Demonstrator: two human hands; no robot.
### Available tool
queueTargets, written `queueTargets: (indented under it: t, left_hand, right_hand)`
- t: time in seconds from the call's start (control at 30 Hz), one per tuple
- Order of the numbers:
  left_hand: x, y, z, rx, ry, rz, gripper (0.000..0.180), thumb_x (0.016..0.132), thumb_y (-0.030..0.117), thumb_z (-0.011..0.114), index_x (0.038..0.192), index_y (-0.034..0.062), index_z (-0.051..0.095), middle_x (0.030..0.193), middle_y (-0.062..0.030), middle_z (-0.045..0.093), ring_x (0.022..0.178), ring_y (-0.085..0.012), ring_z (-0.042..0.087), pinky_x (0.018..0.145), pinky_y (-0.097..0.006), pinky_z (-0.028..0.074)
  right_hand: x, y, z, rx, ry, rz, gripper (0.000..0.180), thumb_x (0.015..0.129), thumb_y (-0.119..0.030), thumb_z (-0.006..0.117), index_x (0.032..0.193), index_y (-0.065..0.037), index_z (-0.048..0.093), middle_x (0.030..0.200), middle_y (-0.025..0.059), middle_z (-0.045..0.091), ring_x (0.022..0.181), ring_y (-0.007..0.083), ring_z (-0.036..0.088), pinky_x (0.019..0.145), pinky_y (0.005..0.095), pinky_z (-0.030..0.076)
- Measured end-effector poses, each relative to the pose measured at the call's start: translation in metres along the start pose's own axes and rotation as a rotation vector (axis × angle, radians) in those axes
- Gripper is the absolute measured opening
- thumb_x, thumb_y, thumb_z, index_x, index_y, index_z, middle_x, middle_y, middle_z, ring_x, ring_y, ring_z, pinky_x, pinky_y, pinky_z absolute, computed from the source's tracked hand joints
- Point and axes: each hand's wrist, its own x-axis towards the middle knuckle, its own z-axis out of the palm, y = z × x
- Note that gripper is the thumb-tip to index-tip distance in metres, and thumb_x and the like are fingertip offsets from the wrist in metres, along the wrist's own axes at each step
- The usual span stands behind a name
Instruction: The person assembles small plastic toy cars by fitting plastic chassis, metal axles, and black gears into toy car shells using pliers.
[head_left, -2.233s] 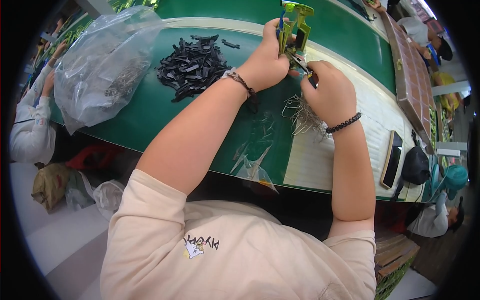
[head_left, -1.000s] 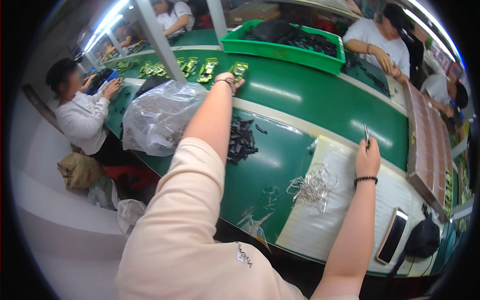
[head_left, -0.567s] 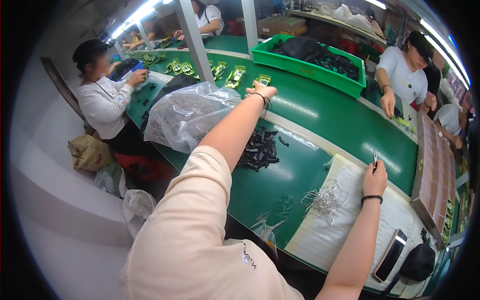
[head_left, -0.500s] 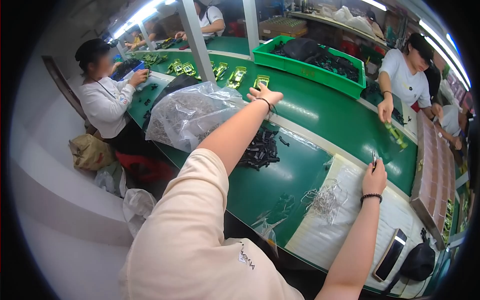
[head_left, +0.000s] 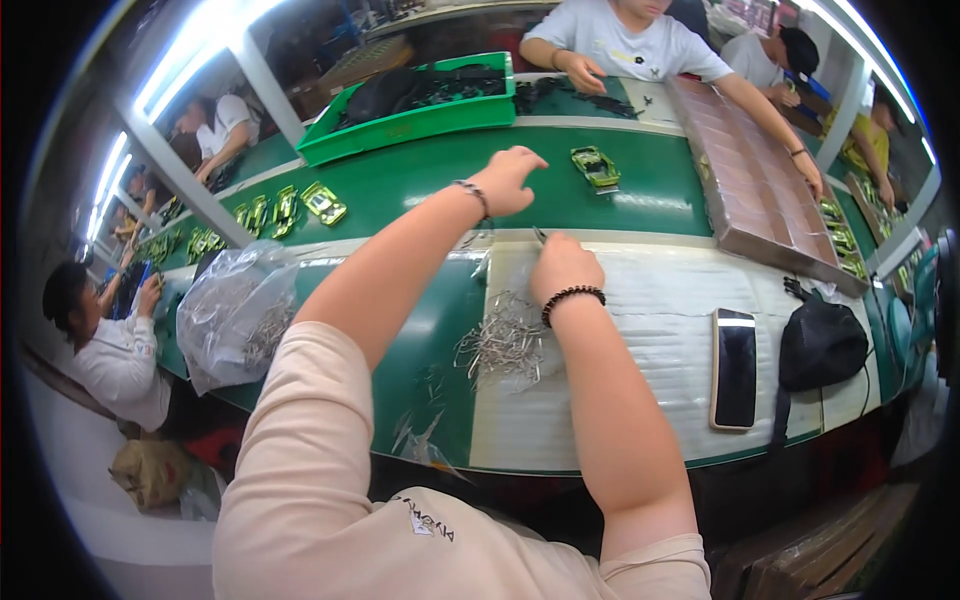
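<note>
My left hand [head_left: 508, 182] reaches out over the green belt, fingers apart and holding nothing. Just right of it, a green car-shaped plastic part [head_left: 596, 167] with dark and silvery pieces on it lies on the belt. My right hand [head_left: 567, 268] is closed around a small hand tool [head_left: 541, 236]; only its dark tip shows, so its kind is hidden. Below that hand, a pile of thin silvery metal pins [head_left: 503, 340] lies on white sheeting [head_left: 640, 340].
A clear bag [head_left: 225, 320] of similar pins lies at left. Several green parts [head_left: 323, 203] line the belt. A green crate [head_left: 410, 122] of black pieces stands behind it. Right are a partitioned carton [head_left: 745, 190], a phone [head_left: 734, 370], a black pouch [head_left: 823, 345] and a co-worker's arm [head_left: 760, 110].
The view has turned right. My left hand has left the row of green parts; my right hand is closer to it. The co-worker's hand that held a green part is now empty.
</note>
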Motion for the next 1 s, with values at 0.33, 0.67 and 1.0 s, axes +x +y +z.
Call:
queueTargets:
  t: [0.33,0.67,1.0]
  left_hand:
    - [0.126,0.065,0.045,0.651,-0.289,0.032,0.070,0.076,0.008,0.072,0.139,0.0278,0.047,0.141,-0.0040,0.050,0.129,-0.0264,0.049,0.104,-0.046,0.041]
    - [-0.037,0.137,-0.038,-0.815,0.340,0.094,0.051,0.080,0.041,0.073,0.106,0.0023,0.053,0.083,-0.0117,0.063,0.086,-0.0248,0.066,0.074,-0.035,0.054]
    - [-0.183,0.083,-0.030,-1.958,0.304,-0.650,0.062,0.088,0.067,0.051,0.103,0.0072,0.053,0.081,-0.0084,0.060,0.049,-0.0180,0.058,0.041,-0.033,0.047]
  right_hand:
    - [0.003,-0.006,0.014,0.096,0.059,-0.044,0.020,0.095,-0.021,0.051,0.104,-0.008,0.064,0.102,0.0131,0.068,0.094,0.0328,0.069,0.079,0.0416,0.056]
    - [0.029,0.043,0.047,0.077,0.182,-0.297,0.035,0.094,-0.019,0.051,0.125,-0.003,0.054,0.119,0.0163,0.066,0.105,0.0296,0.066,0.087,0.0417,0.053]
    - [-0.034,-0.023,-0.039,0.070,-0.224,-0.170,0.045,0.084,-0.038,0.065,0.093,0.005,0.060,0.094,0.0271,0.067,0.091,0.0401,0.066,0.081,0.0451,0.052]
